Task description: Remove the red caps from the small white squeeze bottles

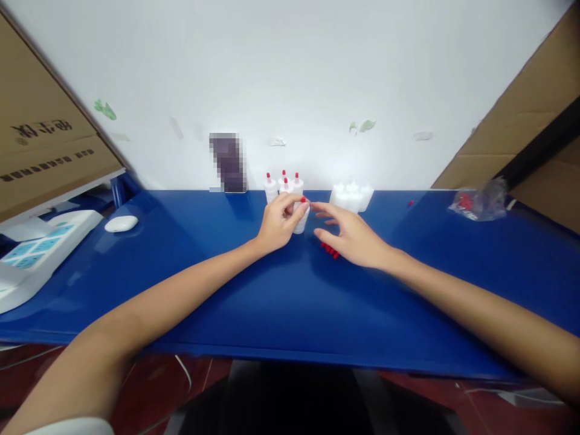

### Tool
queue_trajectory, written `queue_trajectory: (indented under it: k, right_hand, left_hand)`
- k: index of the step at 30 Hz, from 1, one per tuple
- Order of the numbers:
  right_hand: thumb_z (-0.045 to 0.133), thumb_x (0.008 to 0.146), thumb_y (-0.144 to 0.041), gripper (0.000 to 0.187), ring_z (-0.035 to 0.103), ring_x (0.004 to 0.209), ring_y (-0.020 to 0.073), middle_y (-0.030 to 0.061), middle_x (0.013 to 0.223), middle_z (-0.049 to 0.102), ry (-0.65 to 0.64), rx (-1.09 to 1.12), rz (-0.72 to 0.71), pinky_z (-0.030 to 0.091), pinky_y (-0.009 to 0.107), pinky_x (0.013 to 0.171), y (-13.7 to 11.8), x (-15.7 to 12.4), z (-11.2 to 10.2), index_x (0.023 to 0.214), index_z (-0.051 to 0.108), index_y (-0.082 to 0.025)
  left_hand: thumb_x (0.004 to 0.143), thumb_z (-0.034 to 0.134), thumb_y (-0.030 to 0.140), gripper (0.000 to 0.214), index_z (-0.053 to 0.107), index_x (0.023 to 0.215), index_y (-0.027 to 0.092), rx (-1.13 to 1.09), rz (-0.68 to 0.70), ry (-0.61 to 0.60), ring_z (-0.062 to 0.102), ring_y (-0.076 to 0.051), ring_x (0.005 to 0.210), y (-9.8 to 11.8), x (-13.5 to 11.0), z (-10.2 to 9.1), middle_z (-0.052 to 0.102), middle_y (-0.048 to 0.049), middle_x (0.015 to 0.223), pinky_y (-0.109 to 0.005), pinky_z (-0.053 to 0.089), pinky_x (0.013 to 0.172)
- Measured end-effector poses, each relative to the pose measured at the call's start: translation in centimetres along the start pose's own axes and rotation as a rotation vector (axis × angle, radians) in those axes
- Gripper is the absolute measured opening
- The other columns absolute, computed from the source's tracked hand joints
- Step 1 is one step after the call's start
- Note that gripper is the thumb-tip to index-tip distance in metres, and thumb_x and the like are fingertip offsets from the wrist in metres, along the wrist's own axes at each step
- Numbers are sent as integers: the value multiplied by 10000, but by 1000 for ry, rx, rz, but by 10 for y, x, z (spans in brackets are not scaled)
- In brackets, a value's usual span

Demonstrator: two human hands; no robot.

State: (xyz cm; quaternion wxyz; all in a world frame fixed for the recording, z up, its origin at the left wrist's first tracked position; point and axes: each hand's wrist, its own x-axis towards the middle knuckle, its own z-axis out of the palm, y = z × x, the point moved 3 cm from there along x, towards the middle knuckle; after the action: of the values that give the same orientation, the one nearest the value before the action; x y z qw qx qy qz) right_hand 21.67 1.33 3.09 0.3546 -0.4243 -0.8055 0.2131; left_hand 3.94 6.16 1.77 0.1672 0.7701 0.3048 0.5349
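Observation:
A white squeeze bottle [299,225] with a red tip cap stands upright on the blue table. My left hand [280,222] grips it near the top, thumb and fingers about the red cap. Just to its right, my right hand [347,232] hovers with fingers apart and nothing between them. Under that hand lie several red caps [330,250], partly hidden by it. Behind my left hand stand several bottles with red caps [270,188]. White bottles without red caps [350,197] are grouped behind my right hand.
A clear plastic bag [483,202] with red pieces lies at the right, and a single red cap [410,203] lies left of it. On the left are a white oval case [121,224] and a white device [49,254]. A blurred dark object [230,163] leans on the wall.

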Motion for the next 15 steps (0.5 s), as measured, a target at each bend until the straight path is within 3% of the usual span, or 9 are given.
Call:
queue_trajectory:
  k: [4,6,9,10,12,13,14,15]
  right_hand:
    - [600,898,-288,538,622,1251,291,124,1433,603,25,65,-37,511,515,1053,7,15,9,1425,513,-221]
    - [602,903,-299,514,638,1211,291,116,1381,634,44,60,-60,517,510,1036,9,20,11,1405,525,-221]
    - [601,914,-334,486,668,1116,297,117,1276,683,61,38,-52,533,502,981,8,22,10,1379,545,-203]
    - [585,928,-350,465,677,1083,295,115,1243,697,59,41,-44,537,495,961,8,23,9,1366,555,-197]
    - [533,967,-382,399,683,1059,288,107,1207,715,67,50,-35,533,478,944,7,24,7,1313,593,-195]
    - [508,984,-395,370,682,1067,284,102,1203,720,87,58,-34,526,470,950,7,24,5,1277,614,-198]
    - [491,994,-404,348,678,1083,280,96,1203,725,115,71,-34,517,463,962,6,26,3,1241,631,-202]
    - [485,999,-408,333,673,1105,275,91,1205,728,149,90,-36,507,457,979,6,27,1,1211,643,-206]
  left_hand:
    - [976,577,485,322,651,1122,208,-89,-54,-53,486,-118,638,-8,-1,1,529,9,760,-261,409,605]
    - [984,560,499,344,601,1183,222,-120,-46,18,484,-115,625,-4,2,-3,520,19,759,-267,413,603]
    - [991,537,493,274,603,993,227,-207,90,162,495,-120,655,33,2,-13,533,11,755,-286,436,628]
    - [994,526,477,294,597,860,225,-272,138,87,491,-119,631,55,-3,-14,533,10,712,-297,448,630]
    - [947,565,502,385,585,670,235,-446,154,-373,506,-128,567,106,-25,-9,535,7,609,-327,486,609]
    - [870,639,557,380,608,632,264,-553,60,-651,534,-146,557,130,-45,-8,549,2,589,-339,497,568]
    - [768,726,585,324,643,623,307,-615,-117,-828,573,-179,575,151,-68,-11,569,-4,594,-356,498,517]
    - [706,758,607,276,675,639,353,-629,-177,-881,594,-210,574,169,-90,-18,580,-5,591,-366,476,442]
